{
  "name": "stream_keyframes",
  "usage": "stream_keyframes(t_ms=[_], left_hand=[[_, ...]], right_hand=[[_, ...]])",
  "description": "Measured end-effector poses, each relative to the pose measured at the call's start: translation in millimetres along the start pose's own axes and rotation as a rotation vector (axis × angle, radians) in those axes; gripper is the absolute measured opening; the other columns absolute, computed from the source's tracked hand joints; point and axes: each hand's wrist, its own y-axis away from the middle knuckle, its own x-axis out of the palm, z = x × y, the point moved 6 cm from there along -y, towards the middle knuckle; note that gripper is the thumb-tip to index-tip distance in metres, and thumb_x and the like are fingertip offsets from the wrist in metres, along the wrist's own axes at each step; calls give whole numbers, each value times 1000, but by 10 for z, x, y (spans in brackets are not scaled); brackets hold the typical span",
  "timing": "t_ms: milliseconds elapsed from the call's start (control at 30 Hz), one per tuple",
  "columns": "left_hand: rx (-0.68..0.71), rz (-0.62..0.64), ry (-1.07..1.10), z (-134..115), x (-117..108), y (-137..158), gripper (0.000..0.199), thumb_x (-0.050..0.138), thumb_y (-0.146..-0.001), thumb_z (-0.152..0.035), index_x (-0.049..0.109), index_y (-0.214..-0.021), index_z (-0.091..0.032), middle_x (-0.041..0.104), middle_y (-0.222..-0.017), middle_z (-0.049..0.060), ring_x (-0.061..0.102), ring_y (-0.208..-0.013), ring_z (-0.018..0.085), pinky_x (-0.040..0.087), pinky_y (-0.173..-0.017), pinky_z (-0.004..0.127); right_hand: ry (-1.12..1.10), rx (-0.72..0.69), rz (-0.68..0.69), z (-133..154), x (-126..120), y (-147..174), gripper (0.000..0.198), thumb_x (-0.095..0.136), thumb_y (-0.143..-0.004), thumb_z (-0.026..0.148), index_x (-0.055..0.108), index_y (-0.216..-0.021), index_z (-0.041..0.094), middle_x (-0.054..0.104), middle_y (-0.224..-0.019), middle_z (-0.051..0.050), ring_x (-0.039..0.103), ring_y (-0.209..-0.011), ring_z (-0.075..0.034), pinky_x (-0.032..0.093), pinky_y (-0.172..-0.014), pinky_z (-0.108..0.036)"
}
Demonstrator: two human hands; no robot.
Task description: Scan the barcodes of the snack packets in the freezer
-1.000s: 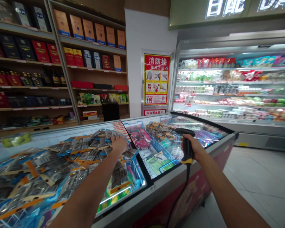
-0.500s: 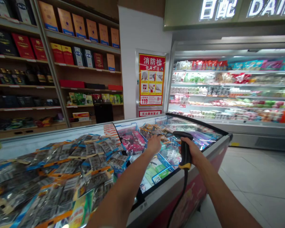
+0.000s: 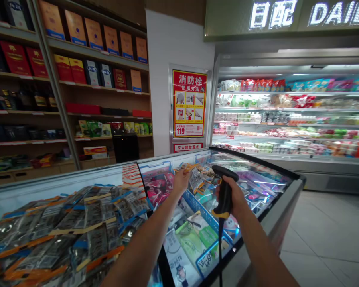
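Observation:
My left hand (image 3: 181,182) is closed on the edge of a small clear snack packet (image 3: 196,180), whose printed barcode side is turned toward me. My right hand (image 3: 235,194) grips a black and yellow barcode scanner (image 3: 224,196) by its handle. The scanner's head is just right of the packet, and its cable hangs down in front of the freezer. Behind the packet, more orange-edged packets (image 3: 209,172) lie on the glass of the chest freezer. A large spread of similar packets (image 3: 92,215) covers the glass at the left.
Under the glass, blue baskets (image 3: 202,209) hold green, white and pink bags. Shelves of boxed goods (image 3: 95,75) stand at the back left. A red fire-hydrant notice (image 3: 190,103) hangs on the wall. A lit open cooler (image 3: 287,119) is at the right.
My left hand has raised a packet from the pile and its barcode now shows. The scanner has shifted slightly left, closer to that packet. The view has moved slightly.

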Motion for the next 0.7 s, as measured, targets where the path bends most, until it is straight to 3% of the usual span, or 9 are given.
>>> stream_keyframes(t_ms=[133, 267, 400, 700], left_hand=[[-105, -90, 164, 355, -601, -217, 23, 45, -73, -30, 57, -82, -13, 58, -63, 2, 51, -50, 9, 38, -48, 20], [-139, -171, 301, 646, -925, -343, 28, 50, -67, -38, 57, -78, -13, 57, -60, 0, 50, -49, 8, 37, -46, 19], [-165, -201, 412, 791, -976, -444, 27, 54, -61, -39, 58, -72, -15, 57, -58, -1, 51, -52, 10, 37, -48, 20], [-136, -209, 318, 754, -989, -433, 20, 50, -61, -33, 58, -67, -15, 57, -58, 0, 51, -54, 11, 35, -49, 21]], right_hand=[[146, -34, 154, -169, 432, -104, 22, 53, -66, 36, 52, -64, 14, 52, -40, 1, 46, -32, -9, 36, -32, -19], [360, -91, 255, -274, 598, -69, 24, 55, -64, 37, 54, -66, 12, 53, -40, 0, 46, -31, -10, 33, -32, -20], [523, -43, 243, -350, 488, -13, 26, 54, -64, 38, 54, -67, 12, 53, -38, 0, 46, -31, -10, 31, -32, -20], [573, 29, 280, -412, 413, 34, 26, 52, -67, 39, 52, -66, 13, 55, -41, -1, 48, -32, -10, 32, -33, -20]])
